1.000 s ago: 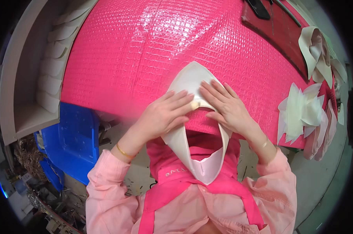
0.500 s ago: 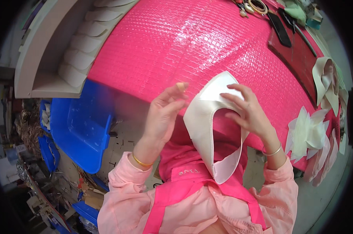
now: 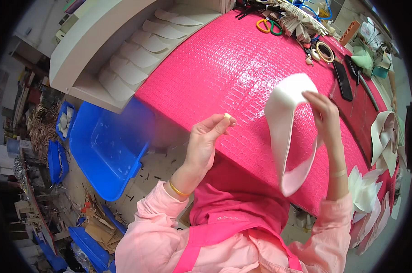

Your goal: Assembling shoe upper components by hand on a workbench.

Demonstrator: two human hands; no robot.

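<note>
The right hand (image 3: 322, 109) pinches a white curved piece (image 3: 285, 132) above the pink counter (image 3: 224, 68); left hand (image 3: 206, 139) fingers pinch a small cream scrap (image 3: 227, 117).

A pink table (image 3: 242, 73) carries scissors (image 3: 268, 26), a tape ring (image 3: 325, 51), white cutouts (image 3: 365, 191) and a dark strip (image 3: 342, 80).

The hands, pressed together on the white U-shaped piece (image 3: 288, 132) a second ago, are now apart: the right hand (image 3: 322, 113) lifts it alone, the left hand (image 3: 206, 139) pinches a small cream scrap (image 3: 227, 117).
</note>
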